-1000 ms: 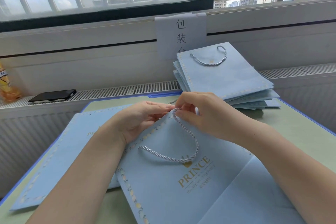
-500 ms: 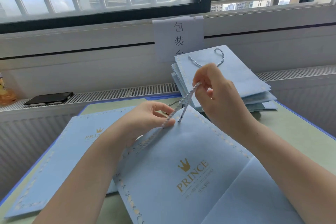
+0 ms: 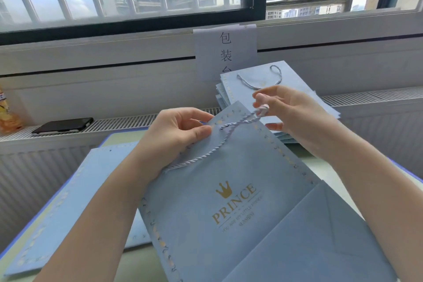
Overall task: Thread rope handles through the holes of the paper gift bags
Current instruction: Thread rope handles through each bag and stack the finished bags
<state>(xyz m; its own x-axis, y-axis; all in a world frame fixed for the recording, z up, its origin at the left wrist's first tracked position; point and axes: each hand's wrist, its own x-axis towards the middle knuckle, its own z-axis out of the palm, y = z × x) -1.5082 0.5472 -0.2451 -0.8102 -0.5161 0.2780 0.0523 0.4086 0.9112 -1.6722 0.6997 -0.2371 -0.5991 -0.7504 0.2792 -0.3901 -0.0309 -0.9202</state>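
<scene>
Pale blue "PRINCE" gift bag (image 3: 229, 190), gold crown; left hand (image 3: 176, 135) pinches its top edge, right hand (image 3: 286, 112) pinches the twisted rope handle (image 3: 229, 137).

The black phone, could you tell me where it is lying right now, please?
In the head view the black phone lies flat on the radiator grille under the window, far left, beyond the left hand.

Both hands pinching, left (image 3: 180, 130), right (image 3: 288, 112) slightly blurred
</scene>
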